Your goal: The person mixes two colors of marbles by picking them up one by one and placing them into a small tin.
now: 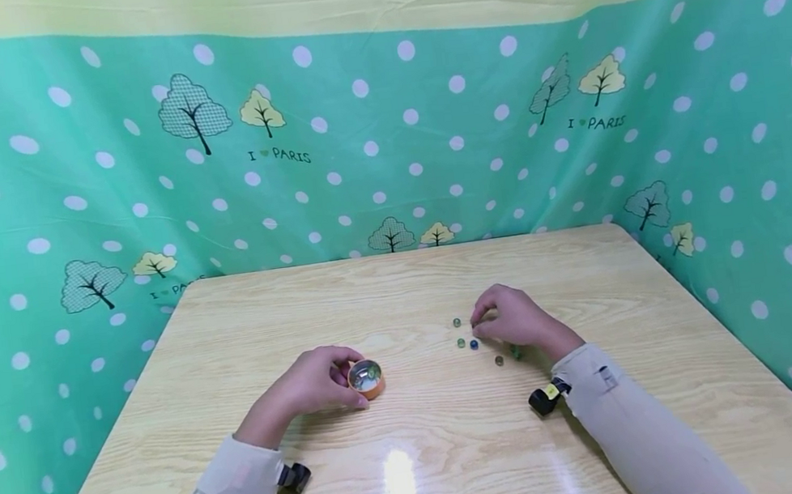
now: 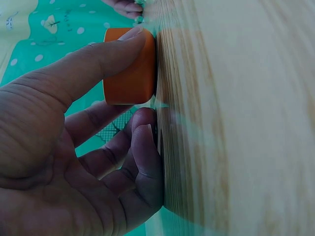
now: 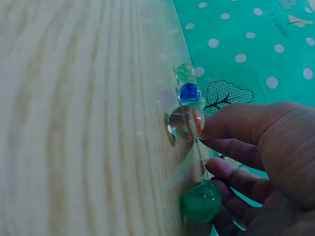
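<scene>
While my left hand (image 1: 316,382) grips the orange cup (image 2: 129,78), thumb on one side and fingers on the other, my right hand (image 1: 518,323) is at the marbles, thumb and index tips close together; can't tell if one is pinched there. Cup is upright at the tabletop (image 1: 432,430), left of the marbles, mouth up, something greenish and glassy (image 1: 372,373) inside, count unclear. Near the right fingertips: blue marble (image 1: 474,344), pale green marble (image 1: 461,343) just beside it, another small marble (image 1: 457,322) farther out. Red-streaked marble (image 3: 187,123) sits closer to me, dark green marble (image 3: 202,201) partly under my right hand. Polka-dot curtain (image 1: 370,152) behind
</scene>
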